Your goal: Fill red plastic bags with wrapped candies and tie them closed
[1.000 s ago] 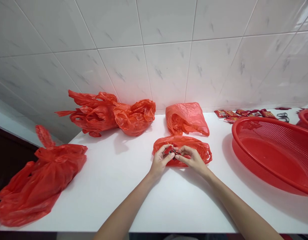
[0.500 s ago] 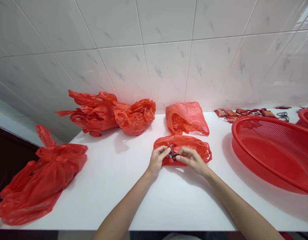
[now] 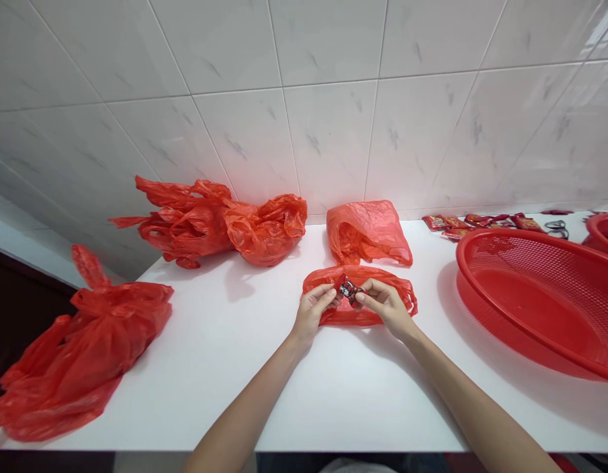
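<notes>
2 hands (image 3: 347,309) holding small wrapper (image 3: 349,289) — print illegible, basket (image 3: 540,295) cropped

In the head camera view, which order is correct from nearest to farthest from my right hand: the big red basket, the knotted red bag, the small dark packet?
From your right hand:
1. Small dark packet: at your fingertips.
2. Big red basket: to the right.
3. Knotted red bag: at the far left.

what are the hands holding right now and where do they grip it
A small red and dark wrapped packet. The left hand pinches its left end, the right hand its right end, between thumb and fingers.
</notes>
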The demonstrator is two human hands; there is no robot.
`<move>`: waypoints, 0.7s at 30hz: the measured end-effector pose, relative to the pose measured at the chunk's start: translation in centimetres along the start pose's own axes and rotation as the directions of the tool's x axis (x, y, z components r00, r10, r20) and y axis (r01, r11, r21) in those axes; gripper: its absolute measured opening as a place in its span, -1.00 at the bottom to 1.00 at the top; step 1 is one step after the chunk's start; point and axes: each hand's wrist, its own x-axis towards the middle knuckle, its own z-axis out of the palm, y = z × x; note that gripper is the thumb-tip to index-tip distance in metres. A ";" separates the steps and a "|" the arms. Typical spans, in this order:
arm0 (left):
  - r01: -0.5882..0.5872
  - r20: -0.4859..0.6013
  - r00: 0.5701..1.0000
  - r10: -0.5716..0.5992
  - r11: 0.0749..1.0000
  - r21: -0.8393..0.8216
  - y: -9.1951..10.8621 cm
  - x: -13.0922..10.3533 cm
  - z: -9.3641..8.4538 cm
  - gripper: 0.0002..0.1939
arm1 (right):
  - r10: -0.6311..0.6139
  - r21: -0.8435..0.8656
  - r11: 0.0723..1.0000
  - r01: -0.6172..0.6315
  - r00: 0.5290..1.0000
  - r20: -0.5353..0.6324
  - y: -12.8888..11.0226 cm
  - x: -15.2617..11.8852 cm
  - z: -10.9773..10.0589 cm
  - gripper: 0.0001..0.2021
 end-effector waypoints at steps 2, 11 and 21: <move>-0.002 -0.005 1.000 0.003 1.000 0.001 -0.1 0.1 -0.1 -0.61 | -0.006 0.000 1.000 0.006 1.000 -0.006 -0.1 0.0 0.1 -0.69; -0.017 -0.077 0.997 0.020 0.999 0.044 -0.5 0.7 -0.9 -0.61 | -0.046 -0.040 0.998 0.042 0.993 -0.112 -0.1 0.4 -0.7 -0.65; -0.070 -0.047 0.996 0.075 0.993 0.092 -0.2 0.4 -0.4 -0.61 | -0.099 -0.041 0.995 0.095 0.987 -0.126 -0.8 0.5 -0.9 -0.65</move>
